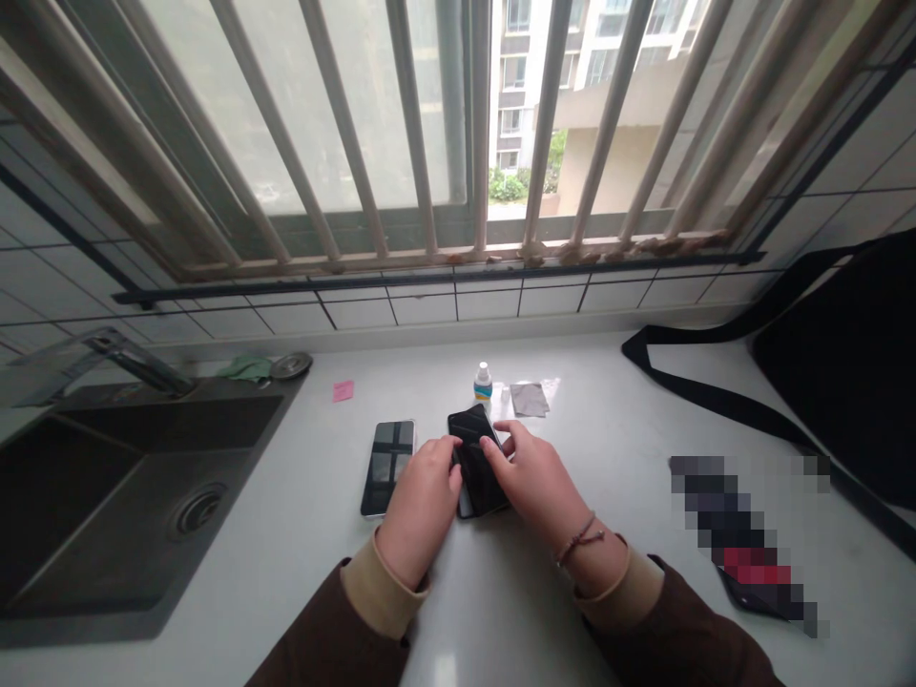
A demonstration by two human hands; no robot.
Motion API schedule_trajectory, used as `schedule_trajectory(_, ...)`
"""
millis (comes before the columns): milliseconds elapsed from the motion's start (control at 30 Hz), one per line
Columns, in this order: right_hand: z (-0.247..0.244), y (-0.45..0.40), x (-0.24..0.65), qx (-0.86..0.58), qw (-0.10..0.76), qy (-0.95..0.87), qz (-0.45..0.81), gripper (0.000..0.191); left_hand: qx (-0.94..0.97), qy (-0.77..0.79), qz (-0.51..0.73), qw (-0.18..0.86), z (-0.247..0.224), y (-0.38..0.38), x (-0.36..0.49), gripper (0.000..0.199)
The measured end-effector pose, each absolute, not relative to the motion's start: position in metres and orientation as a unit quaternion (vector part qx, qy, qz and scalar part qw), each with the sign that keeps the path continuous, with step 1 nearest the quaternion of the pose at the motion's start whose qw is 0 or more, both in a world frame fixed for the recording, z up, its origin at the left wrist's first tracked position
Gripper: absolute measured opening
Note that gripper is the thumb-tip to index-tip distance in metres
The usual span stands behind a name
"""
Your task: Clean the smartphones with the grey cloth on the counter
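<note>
Between my hands lies a glossy black phone on the white counter. Its top outline looks doubled, as if a second dark layer sits askew on it; I cannot tell whether that is a case. My left hand has its fingers closed on the phone's left edge. On the other side, my right hand grips the right edge, thumb over the dark surface. Another phone, reflecting the window bars, rests just left of my left hand. A small white bottle stands behind the held phone, beside a grey cloth.
A dark sink with a faucet is on the left. A pink note lies on the counter. Rightward are a black bag with a strap and a partly pixelated dark device. A barred window rises behind.
</note>
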State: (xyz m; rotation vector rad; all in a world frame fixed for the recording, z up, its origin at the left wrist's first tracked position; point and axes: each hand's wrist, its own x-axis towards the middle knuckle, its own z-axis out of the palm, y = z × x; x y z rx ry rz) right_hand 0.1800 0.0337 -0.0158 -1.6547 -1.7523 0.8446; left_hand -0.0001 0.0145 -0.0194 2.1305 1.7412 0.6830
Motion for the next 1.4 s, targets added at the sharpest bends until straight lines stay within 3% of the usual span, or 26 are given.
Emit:
schedule_trajectory(300,-0.014,0.025,0.177,-0.604,0.235,-0.733,0.208,0.037,0.722,0.614,0.269,0.173,-0.022,0.015,0.000,0.031)
schedule_trajectory(667,-0.013,0.022,0.177,-0.625,0.190,-0.732,0.193,0.028,0.687,0.622,0.302,0.223,-0.019,0.016,0.001,0.032)
schedule_trajectory(1100,-0.021,0.030,0.180,-0.625,0.256,-0.657,0.334,0.032,0.362,0.547,0.488,0.575,-0.021,0.021,0.003,0.059)
schedule_trajectory(1300,-0.016,0.028,0.177,-0.534,0.335,-0.691,0.355,0.046,0.348,0.478,0.514,0.622,-0.011,0.022,0.006,0.032)
schedule_trajectory(1400,-0.011,0.029,0.177,-0.508,0.390,-0.666,0.381,0.049,0.339,0.448,0.545,0.623,-0.006,0.022,0.008,0.031)
